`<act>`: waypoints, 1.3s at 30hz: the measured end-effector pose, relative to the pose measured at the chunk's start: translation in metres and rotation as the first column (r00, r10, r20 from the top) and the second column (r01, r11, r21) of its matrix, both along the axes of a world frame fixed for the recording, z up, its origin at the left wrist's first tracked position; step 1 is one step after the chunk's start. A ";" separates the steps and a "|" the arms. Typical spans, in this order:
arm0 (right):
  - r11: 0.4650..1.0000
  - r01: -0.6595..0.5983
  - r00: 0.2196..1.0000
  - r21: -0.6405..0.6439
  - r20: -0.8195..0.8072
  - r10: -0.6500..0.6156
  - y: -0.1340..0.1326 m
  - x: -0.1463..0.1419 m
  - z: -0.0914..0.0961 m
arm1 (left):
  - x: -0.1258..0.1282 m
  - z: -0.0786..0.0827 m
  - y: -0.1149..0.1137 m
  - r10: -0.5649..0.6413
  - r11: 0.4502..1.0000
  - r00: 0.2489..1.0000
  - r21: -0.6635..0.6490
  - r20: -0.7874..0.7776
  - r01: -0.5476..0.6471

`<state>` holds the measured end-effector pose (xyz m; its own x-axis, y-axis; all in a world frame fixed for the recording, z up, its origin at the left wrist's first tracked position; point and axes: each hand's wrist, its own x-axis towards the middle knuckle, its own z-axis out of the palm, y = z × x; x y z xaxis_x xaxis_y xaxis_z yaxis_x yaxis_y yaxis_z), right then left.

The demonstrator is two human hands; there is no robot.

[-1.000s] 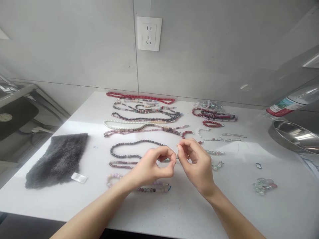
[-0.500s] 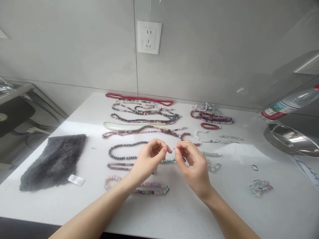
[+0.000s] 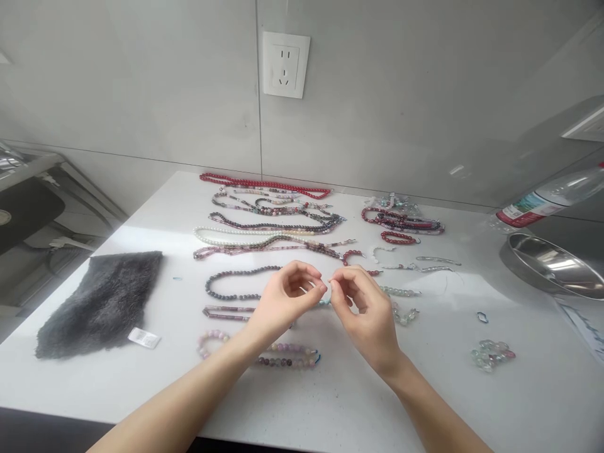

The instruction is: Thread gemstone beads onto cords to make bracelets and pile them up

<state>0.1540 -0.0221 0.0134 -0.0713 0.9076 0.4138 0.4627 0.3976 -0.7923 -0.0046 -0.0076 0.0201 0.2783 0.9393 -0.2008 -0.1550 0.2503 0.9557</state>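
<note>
1. Table: red beads lie at eleven o'clock from the gap between the hands.
2. Left hand, eight o'clock: its thumb has just pushed forward near the forefinger; whether they pinch anything, I can't tell.
3. Right hand, four o'clock: thumb and forefinger tips close together, any hold too small to tell. Delicate fingertip work, I'd judge.
4. Turquoise beads, six o'clock: now more covered by the left hand.

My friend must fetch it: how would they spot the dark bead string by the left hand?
On the white table, find the left hand. Reaching left from behind it lies the dark bead string. Its round beads make a wide loop, unlike the narrow string of purple tubes just nearer.
</note>
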 end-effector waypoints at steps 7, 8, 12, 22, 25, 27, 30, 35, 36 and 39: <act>0.999 -0.026 0.999 -0.047 -0.039 0.025 -0.002 -0.001 0.003 | -0.001 0.002 0.000 -0.015 1.000 1.000 0.014 0.012 0.015; 0.997 -0.035 0.998 -0.063 -0.059 0.031 -0.002 -0.001 0.005 | -0.001 0.002 0.000 -0.019 1.000 1.000 0.015 0.022 0.018; 0.985 -0.100 0.985 -0.142 -0.156 0.077 -0.003 0.001 0.010 | -0.001 -0.002 0.002 0.010 1.000 0.999 0.010 0.046 -0.011; 0.944 -0.191 0.956 -0.270 -0.267 0.117 0.000 0.005 0.012 | -0.004 -0.002 0.003 -0.020 0.999 0.997 -0.027 0.076 0.022; 0.948 -0.198 0.956 -0.249 -0.263 0.130 0.000 0.005 0.013 | -0.004 0.000 0.003 -0.019 0.999 0.997 -0.033 0.071 0.022; 0.954 -0.196 0.958 -0.227 -0.254 0.136 0.001 0.004 0.012 | -0.005 0.001 0.003 -0.033 0.999 0.997 -0.024 0.071 0.035; 0.962 -0.169 0.961 -0.214 -0.253 0.113 0.000 0.003 0.012 | -0.008 0.004 0.003 -0.049 0.999 0.997 -0.010 0.067 0.050; 0.967 -0.138 0.962 -0.216 -0.260 0.079 0.000 0.003 0.012 | -0.010 0.006 0.003 -0.063 0.998 0.994 -0.013 0.085 0.064; 0.967 -0.134 0.963 -0.218 -0.260 0.075 0.000 0.003 0.012 | -0.010 0.005 0.004 -0.070 0.997 0.993 -0.018 0.093 0.072; 0.970 -0.112 0.963 -0.215 -0.265 0.052 0.000 0.003 0.012 | -0.010 0.001 0.005 -0.086 0.995 0.989 -0.029 0.117 0.090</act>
